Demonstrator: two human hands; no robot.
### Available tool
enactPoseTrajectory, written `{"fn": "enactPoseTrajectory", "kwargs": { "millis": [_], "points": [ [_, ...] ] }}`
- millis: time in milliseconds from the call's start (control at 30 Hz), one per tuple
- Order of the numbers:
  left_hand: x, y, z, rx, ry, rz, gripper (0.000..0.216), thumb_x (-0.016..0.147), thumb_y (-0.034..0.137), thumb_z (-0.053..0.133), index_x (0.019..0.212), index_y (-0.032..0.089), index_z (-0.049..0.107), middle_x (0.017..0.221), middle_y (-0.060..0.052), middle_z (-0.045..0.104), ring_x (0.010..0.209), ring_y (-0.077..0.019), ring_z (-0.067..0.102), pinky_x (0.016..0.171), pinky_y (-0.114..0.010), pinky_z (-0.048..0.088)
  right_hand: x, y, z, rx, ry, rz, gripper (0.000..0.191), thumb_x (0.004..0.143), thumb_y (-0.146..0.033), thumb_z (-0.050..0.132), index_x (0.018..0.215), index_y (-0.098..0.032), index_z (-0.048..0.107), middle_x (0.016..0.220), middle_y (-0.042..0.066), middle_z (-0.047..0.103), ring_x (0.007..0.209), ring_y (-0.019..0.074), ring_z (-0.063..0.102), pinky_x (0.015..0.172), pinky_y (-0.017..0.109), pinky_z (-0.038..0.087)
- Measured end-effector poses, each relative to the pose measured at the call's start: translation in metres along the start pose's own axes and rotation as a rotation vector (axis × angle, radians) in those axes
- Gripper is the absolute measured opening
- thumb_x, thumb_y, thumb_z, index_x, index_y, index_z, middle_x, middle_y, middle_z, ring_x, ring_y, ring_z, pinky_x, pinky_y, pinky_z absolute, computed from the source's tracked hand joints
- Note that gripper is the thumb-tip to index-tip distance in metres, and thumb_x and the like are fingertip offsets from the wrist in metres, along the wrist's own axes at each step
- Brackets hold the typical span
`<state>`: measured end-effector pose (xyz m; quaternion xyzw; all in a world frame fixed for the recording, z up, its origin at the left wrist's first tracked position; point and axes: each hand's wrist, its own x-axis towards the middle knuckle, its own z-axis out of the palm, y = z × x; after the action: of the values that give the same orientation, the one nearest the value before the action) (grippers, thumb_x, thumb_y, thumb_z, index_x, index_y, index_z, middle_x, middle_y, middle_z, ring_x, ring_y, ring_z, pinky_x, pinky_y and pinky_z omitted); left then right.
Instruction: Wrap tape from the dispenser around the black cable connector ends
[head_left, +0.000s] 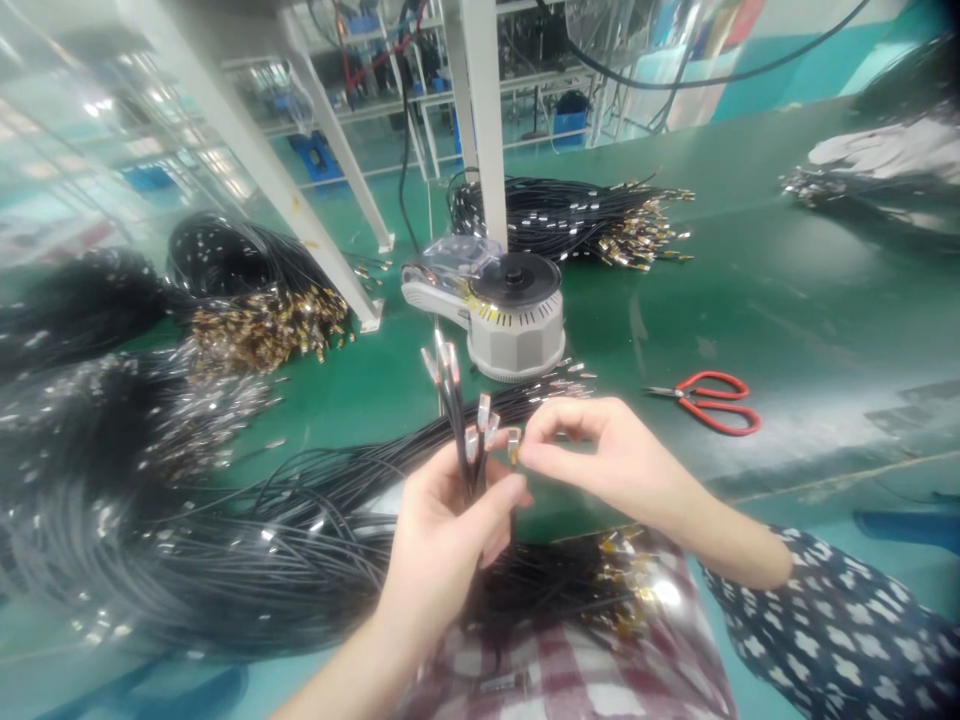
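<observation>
- Centrally, a handful of black cables point(459, 425) stands upright above the left hand point(442, 520), which is curled round them, thumb pressed against the fingers.
- Just right of that handful, one cable tip point(514, 444) sits between the two hands.
- At its right side, the right hand point(607, 455) brings thumb and forefinger together; whether they pinch it, I cannot tell.
- Below and leftward, a long cable bundle point(262, 570) runs from the left edge to beneath the hands.
- Above the hands stands a round grey machine point(517, 330).
- Right of centre, red-handled scissors point(716, 402) lie on the green table point(622, 310).
- Farther cable bundles occupy the upper left and upper centre.
</observation>
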<state>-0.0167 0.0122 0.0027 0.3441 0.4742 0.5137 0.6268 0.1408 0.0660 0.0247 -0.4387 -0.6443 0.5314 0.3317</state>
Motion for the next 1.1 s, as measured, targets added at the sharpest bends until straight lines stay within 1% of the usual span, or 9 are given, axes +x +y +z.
{"fn": "enactPoseTrajectory", "kwargs": {
  "millis": [167, 300, 400, 500, 600, 733, 800, 900, 1100],
  "points": [
    [-0.001, 0.000, 0.002, 0.027, 0.020, 0.005, 0.034, 0.078, 0.021, 0.073, 0.110, 0.017, 0.063, 0.063, 0.000, 0.063, 0.038, -0.0020, 0.038, 0.036, -0.015, 0.030, -0.002, 0.001, 0.003, -0.002, 0.013, 0.011, 0.013, 0.077, -0.019, 0.063, 0.064, -0.017, 0.062, 0.064, -0.001, 0.064, 0.070, 0.0151, 0.059, 0.071, 0.028, 0.043],
    [0.001, 0.000, 0.005, 0.032, 0.043, 0.052, 0.020, 0.082, 0.027, 0.068, 0.099, 0.017, 0.063, 0.056, 0.001, 0.061, 0.036, -0.0032, 0.037, 0.035, -0.016, 0.027, -0.004, 0.000, 0.006, 0.006, 0.022, -0.003, 0.015, 0.077, -0.017, 0.063, 0.062, -0.017, 0.060, 0.062, -0.001, 0.064, 0.068, 0.0151, 0.057, 0.072, 0.029, 0.044],
    [0.003, 0.002, 0.006, 0.030, 0.051, 0.065, 0.015, 0.084, 0.027, 0.065, 0.096, 0.017, 0.064, 0.056, 0.001, 0.061, 0.034, -0.0030, 0.035, 0.034, -0.017, 0.024, -0.005, -0.001, 0.006, 0.059, -0.004, -0.022, 0.016, 0.079, -0.016, 0.062, 0.063, -0.017, 0.059, 0.060, -0.002, 0.064, 0.066, 0.0139, 0.057, 0.075, 0.029, 0.044],
    [0.002, 0.005, 0.005, 0.014, 0.042, 0.039, 0.016, 0.085, 0.026, 0.064, 0.096, 0.015, 0.065, 0.058, 0.001, 0.062, 0.033, -0.0027, 0.035, 0.035, -0.017, 0.024, -0.005, -0.002, 0.006, 0.121, -0.045, -0.039, 0.018, 0.081, -0.017, 0.062, 0.063, -0.017, 0.058, 0.059, -0.003, 0.064, 0.063, 0.0124, 0.058, 0.075, 0.028, 0.045],
    [0.001, 0.007, 0.004, -0.017, 0.043, 0.013, 0.019, 0.084, 0.027, 0.064, 0.098, 0.015, 0.063, 0.057, 0.001, 0.062, 0.034, -0.0031, 0.037, 0.037, -0.017, 0.025, -0.005, -0.001, 0.005, 0.121, -0.046, -0.048, 0.020, 0.082, -0.018, 0.062, 0.062, -0.017, 0.058, 0.059, -0.002, 0.064, 0.064, 0.0128, 0.058, 0.076, 0.029, 0.045],
    [0.000, 0.008, 0.003, -0.051, 0.030, -0.054, 0.023, 0.074, 0.024, 0.074, 0.090, 0.017, 0.059, 0.058, 0.001, 0.064, 0.036, -0.0017, 0.034, 0.036, -0.015, 0.026, -0.003, -0.001, 0.007, 0.077, -0.009, -0.054, 0.018, 0.081, -0.020, 0.064, 0.064, -0.017, 0.060, 0.060, -0.002, 0.065, 0.067, 0.0139, 0.059, 0.076, 0.029, 0.044],
    [0.001, 0.008, 0.001, -0.051, 0.019, -0.103, 0.024, 0.070, 0.021, 0.077, 0.082, 0.016, 0.058, 0.057, 0.001, 0.063, 0.035, -0.0005, 0.031, 0.036, -0.014, 0.025, -0.003, 0.000, 0.007, 0.056, 0.012, -0.059, 0.016, 0.080, -0.020, 0.065, 0.065, -0.017, 0.062, 0.064, -0.001, 0.066, 0.069, 0.0143, 0.059, 0.075, 0.028, 0.044],
    [0.002, 0.008, -0.001, -0.056, 0.032, -0.135, 0.021, 0.071, 0.020, 0.076, 0.078, 0.015, 0.057, 0.057, 0.001, 0.063, 0.035, 0.0003, 0.029, 0.036, -0.014, 0.023, -0.004, 0.003, 0.007, 0.068, 0.015, -0.067, 0.017, 0.082, -0.022, 0.062, 0.066, -0.017, 0.064, 0.070, 0.001, 0.067, 0.073, 0.0155, 0.060, 0.077, 0.029, 0.045],
    [0.003, 0.009, -0.002, -0.071, 0.040, -0.120, 0.020, 0.071, 0.021, 0.076, 0.076, 0.015, 0.058, 0.058, 0.001, 0.063, 0.036, -0.0001, 0.029, 0.036, -0.015, 0.023, -0.005, 0.013, 0.007, 0.174, 0.023, 0.011, 0.023, 0.087, -0.034, 0.055, 0.092, -0.018, 0.071, 0.093, 0.005, 0.073, 0.087, 0.0192, 0.063, 0.080, 0.032, 0.046]
  ]
}}
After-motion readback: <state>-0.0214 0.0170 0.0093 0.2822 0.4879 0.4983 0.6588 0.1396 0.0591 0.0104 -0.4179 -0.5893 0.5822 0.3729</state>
